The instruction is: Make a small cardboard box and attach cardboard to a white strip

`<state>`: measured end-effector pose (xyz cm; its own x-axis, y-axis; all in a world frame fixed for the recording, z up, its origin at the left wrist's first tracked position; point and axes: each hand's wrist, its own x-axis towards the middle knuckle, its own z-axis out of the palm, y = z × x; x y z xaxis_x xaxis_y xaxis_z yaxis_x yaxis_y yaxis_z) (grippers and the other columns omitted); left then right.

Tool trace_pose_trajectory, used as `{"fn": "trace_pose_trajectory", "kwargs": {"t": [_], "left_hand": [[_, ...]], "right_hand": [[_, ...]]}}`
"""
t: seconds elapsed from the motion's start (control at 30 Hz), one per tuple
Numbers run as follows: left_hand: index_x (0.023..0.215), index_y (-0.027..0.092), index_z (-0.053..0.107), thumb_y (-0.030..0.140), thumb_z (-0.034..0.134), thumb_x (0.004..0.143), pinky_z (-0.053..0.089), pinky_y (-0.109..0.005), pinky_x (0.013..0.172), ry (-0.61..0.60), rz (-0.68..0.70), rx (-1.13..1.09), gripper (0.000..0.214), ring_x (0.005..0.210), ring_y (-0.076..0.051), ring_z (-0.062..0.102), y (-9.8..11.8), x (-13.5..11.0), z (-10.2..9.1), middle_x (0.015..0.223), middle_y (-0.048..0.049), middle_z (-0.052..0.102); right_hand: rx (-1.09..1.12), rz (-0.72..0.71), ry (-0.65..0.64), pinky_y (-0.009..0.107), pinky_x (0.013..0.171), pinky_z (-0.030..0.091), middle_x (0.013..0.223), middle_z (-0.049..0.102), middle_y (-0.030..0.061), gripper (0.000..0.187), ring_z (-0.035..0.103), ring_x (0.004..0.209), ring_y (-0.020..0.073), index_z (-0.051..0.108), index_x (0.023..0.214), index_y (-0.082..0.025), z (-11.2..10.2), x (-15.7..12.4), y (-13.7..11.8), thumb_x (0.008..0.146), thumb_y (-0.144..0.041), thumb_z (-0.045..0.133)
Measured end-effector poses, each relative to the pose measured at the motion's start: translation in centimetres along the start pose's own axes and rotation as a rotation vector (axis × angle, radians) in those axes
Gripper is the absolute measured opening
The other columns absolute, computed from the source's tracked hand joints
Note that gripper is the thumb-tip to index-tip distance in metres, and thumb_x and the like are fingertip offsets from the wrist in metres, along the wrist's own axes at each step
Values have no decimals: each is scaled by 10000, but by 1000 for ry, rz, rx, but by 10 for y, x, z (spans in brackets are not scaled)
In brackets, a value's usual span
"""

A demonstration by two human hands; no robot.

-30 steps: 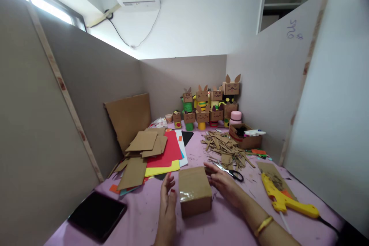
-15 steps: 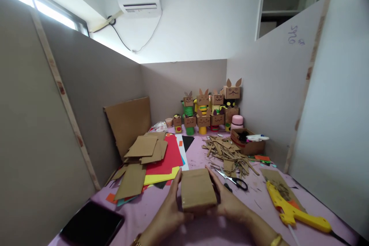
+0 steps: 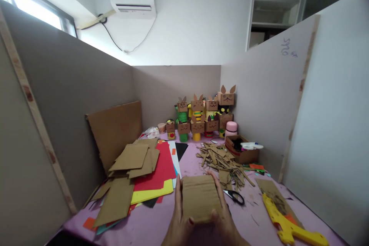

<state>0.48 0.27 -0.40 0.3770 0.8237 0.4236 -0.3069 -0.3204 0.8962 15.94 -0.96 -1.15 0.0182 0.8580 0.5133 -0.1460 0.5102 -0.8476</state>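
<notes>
Left hand [image 3: 180,221] and right hand [image 3: 226,221] gripped cardboard box [image 3: 200,199] from either side, fingers curled shut round its edges, box raised just above purple worktop [image 3: 253,219]. Scissors [image 3: 235,196] just right of box; yellow glue gun [image 3: 288,225] further right. Beyond: coloured paper sheets [image 3: 157,169], cardboard strips [image 3: 221,157], cardboard figures [image 3: 203,117] against back wall

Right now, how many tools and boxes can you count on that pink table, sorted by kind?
Cardboard box held by both hands: 1
Open cardboard box of supplies: 1
Black-handled scissors: 1
Yellow glue gun: 1
Total: 4
</notes>
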Motion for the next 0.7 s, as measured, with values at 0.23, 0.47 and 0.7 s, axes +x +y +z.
{"fn": "trace_pose_trajectory", "kwargs": {"t": [0.23,0.47,0.7], "left_hand": [[1417,232,333,764,429,729,276,-429,1114,275,-20,-195,875,1388,-335,252,-5,20,14,1468,-101,384],[1189,212,597,860,437,604,353,-432,1073,346,-97,188,888,1278,-369,424,-29,29,-7,1262,-110,599],[938,200,709,939,432,432,436,-502,974,350,-200,223,938,1109,-405,571,-64,73,-36,1046,-158,702]], "right_hand": [[4,-13,139,465,1129,253,1439,426,102,971,313,1369,328,160,1473,-224,1,3,5,724,-816,337],[-108,207,53,501,1139,234,1396,492,63,954,247,1381,408,300,1442,-268,-39,5,47,657,-744,558],[-98,319,-1,533,1052,350,1207,644,97,906,402,1296,402,403,1387,-297,-54,54,78,641,-803,488]]}}
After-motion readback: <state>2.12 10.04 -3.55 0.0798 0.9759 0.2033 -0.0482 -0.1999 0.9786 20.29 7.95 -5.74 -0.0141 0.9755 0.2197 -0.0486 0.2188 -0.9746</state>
